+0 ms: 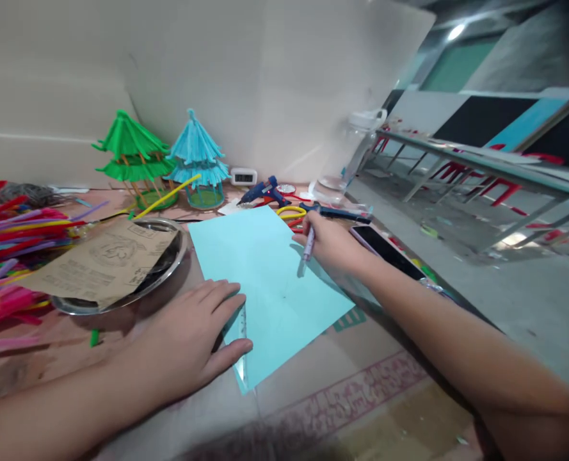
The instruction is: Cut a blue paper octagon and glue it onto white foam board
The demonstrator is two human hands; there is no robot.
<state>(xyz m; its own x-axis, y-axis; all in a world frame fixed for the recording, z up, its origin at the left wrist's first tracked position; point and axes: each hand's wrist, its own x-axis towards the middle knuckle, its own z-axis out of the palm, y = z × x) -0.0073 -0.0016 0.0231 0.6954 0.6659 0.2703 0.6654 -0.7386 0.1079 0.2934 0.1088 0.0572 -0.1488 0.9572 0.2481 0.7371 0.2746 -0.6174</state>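
A light blue sheet of paper [269, 275] lies flat on the table before me. My left hand [205, 330] rests at its near left edge, fingers stretched out, touching a clear ruler [242, 342] that lies along that edge. The hand hides part of the ruler. Over the right side of the sheet, my right hand [329, 240] is closed round a pale purple pen [309, 242]. The pen's tip points down, just above or on the paper; I cannot tell which.
Left stands a metal bowl [184, 256] under brown printed cardboard [114, 256], beside many colourful pipe cleaners [20, 256]. Behind are a green model pavilion [133, 153], a blue one [198, 150], a small clock [244, 177], a glue gun [262, 191], scissors [291, 212], a clear bottle [339, 160] and a phone [390, 253].
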